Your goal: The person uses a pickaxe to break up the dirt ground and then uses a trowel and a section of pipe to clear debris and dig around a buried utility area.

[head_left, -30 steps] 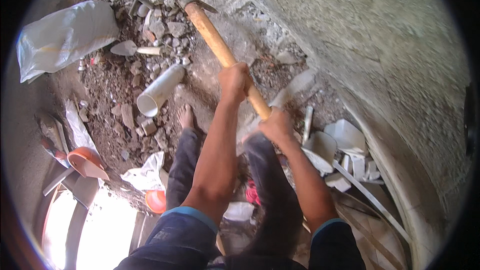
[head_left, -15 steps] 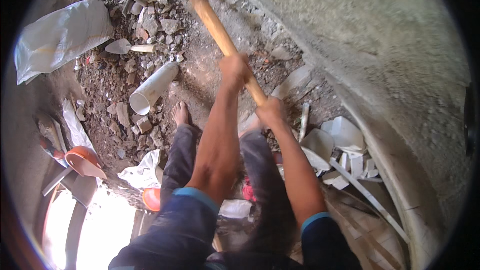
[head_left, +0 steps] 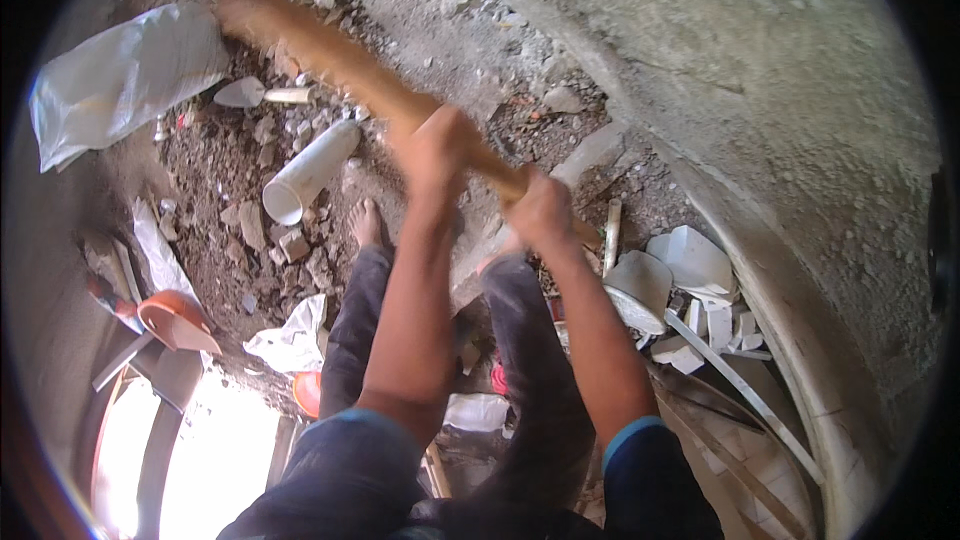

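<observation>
Head view, left grip: my left grip (head_left: 436,152) is wrapped round the wooden handle (head_left: 335,52).
Right grip: my right grip (head_left: 543,212) clasps it nearer its lower end.
Handle: slants toward the upper left above the rubble (head_left: 240,162), covered where my fingers close.
Far end: smeared into something dark; I cannot make out its head.
White pipe (head_left: 318,166): lies left of my left forearm (head_left: 408,330).

Far left lies a white sack (head_left: 125,85), a trowel (head_left: 240,93) just beside it and a pipe (head_left: 312,172) nearer. Near left: a crumpled sheet (head_left: 290,342). Right: white tubs (head_left: 692,260).
</observation>
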A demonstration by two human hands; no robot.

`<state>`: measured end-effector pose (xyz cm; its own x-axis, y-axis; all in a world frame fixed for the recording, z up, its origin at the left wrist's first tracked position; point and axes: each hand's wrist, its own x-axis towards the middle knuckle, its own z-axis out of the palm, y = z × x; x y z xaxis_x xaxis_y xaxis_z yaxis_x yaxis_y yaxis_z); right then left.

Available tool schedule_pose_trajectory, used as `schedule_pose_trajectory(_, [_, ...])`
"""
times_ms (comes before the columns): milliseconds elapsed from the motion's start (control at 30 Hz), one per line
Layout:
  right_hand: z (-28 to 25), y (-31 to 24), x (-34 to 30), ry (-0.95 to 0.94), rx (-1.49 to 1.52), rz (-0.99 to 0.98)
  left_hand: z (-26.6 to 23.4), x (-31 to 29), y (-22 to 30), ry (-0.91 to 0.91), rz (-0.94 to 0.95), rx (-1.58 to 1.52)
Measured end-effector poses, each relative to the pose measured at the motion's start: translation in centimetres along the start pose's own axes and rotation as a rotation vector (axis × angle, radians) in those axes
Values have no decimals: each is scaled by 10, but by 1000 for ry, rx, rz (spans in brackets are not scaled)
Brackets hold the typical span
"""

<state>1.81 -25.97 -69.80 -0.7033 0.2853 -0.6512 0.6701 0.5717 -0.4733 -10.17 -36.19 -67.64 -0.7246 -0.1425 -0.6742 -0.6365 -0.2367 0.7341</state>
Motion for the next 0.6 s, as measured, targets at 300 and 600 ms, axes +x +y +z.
schedule_pose_trajectory(300, [40,22,-97,61,-194,144,-41,-17,-76,2,-410,106])
schedule_pose_trajectory(600, [-22,3,-182,-8,-244,78,-57,-113,-20,-111,-354,-246])
